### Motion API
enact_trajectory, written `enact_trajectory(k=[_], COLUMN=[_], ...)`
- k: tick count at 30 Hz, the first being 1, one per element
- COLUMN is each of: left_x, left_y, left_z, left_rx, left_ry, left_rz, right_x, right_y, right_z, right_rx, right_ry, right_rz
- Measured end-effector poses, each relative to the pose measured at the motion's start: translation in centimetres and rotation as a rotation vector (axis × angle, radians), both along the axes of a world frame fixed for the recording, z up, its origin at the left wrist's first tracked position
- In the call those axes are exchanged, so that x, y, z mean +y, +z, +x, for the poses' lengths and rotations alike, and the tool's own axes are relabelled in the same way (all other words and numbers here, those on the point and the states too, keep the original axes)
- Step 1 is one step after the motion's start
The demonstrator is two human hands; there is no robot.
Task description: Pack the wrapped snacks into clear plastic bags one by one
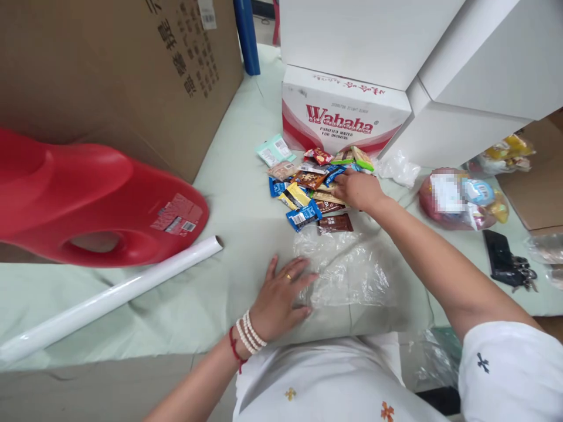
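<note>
My left hand (285,293) lies with spread fingers at the left edge of a clear plastic bag (352,269), which is spread flat on the green cloth. My right hand (358,189) reaches into a pile of small wrapped snacks; its fingertips are partly hidden among them, so I cannot make out a grip. Around it in the pile are a blue packet (304,215), a yellow packet (294,196), a brown packet (335,223), a red packet (318,155) and a green packet (363,158). A pale mint packet (275,150) lies at the pile's far left.
A white and red Wahaba-style water carton (343,111) stands behind the pile. To the left are a large cardboard box (109,70), a red plastic object (145,199) and a white roll (114,302). At right lie a bagged bundle (461,199) and a black case with keys (499,255).
</note>
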State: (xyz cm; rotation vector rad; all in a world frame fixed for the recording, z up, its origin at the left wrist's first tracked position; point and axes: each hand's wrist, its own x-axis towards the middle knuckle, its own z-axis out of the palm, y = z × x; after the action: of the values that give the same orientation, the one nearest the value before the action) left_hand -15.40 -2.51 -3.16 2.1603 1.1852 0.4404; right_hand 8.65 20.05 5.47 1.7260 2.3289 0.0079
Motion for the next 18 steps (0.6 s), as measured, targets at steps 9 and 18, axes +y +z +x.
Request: enact_trajectory(k=[9, 18], left_x=[0.3, 0.7], left_y=[0.4, -0.1], left_z=[0.0, 0.1], left_rx=[-0.02, -0.029], left_ry=[-0.017, 0.054], left_rz=[-0.063, -0.165], right_x=[1.0, 1.3], right_y=[0.9, -0.4], right_z=[-0.7, -0.7], right_rx=[0.003, 0.026], right_ry=[0.027, -0.01], right_rz=[-0.114, -0.197])
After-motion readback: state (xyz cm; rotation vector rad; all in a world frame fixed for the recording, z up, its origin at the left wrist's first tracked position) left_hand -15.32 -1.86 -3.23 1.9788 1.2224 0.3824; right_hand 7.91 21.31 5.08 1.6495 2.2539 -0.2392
